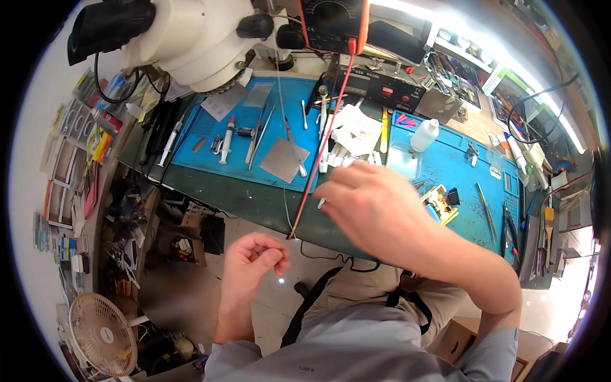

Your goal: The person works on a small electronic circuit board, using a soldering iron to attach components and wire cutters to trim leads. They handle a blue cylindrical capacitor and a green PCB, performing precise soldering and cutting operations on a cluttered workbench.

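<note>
My right hand [375,204] hovers over the front edge of the blue work mat [445,165], fingers stretched left toward a pile of white papers and strips [353,130]. A small white tip [321,204] shows under its fingertips; whether the hand holds it is unclear. My left hand [254,261] is lower, off the bench over my lap, with the fingers curled and the thumb against the index finger. Beside it ends a red test lead [324,140] that hangs down from an orange multimeter [334,22].
A white microscope head [191,38] overhangs the left blue mat [210,153], which carries syringes, tweezers and a metal plate [284,160]. A white bottle [425,135], a small circuit board [439,204], pliers and tweezers lie right. A desk fan [102,334] stands lower left.
</note>
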The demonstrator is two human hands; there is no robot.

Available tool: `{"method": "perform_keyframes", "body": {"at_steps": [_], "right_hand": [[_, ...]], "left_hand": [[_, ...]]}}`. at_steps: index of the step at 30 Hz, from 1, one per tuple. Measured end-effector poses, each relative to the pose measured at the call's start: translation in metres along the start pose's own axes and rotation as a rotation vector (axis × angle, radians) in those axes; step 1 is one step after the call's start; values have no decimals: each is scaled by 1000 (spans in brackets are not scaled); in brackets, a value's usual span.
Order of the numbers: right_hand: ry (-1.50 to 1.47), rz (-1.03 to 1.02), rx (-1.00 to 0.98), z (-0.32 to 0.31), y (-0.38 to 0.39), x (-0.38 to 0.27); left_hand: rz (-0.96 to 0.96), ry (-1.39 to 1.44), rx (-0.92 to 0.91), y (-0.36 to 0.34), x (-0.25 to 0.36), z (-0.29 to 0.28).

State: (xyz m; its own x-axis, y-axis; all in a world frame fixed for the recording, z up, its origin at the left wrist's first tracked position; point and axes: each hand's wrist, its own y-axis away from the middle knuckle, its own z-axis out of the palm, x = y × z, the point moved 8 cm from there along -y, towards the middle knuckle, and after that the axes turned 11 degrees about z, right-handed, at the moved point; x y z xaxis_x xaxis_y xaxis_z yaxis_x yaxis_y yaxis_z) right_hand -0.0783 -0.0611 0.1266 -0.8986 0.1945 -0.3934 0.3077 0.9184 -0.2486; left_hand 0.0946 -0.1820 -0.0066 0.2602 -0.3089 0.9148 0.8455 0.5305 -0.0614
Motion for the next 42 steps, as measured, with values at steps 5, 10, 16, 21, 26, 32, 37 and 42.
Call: {"method": "perform_keyframes", "body": {"at_steps": [5,10,16,21,26,32,37,42], "right_hand": [[-44,-58,-287,44,-7,-42],[-11,-161,-187,66,-7,-61],[279,-187,110,116,-98,-48],[508,-43,129,125,-114,-27],[392,189,111,119,-147,-13],[339,418,57,134,-166,3],[244,595,-229,123,-183,7],[341,645,-242,132,-192,8]], "left_hand": [[-7,-8,91,17,5,-33],[-24,20,123,25,5,-52],[-2,11,105,24,12,-59],[18,8,148,34,17,-78],[41,51,178,26,16,-76],[76,144,158,18,21,-63],[86,87,216,16,27,-59],[81,72,221,18,33,-57]]}}
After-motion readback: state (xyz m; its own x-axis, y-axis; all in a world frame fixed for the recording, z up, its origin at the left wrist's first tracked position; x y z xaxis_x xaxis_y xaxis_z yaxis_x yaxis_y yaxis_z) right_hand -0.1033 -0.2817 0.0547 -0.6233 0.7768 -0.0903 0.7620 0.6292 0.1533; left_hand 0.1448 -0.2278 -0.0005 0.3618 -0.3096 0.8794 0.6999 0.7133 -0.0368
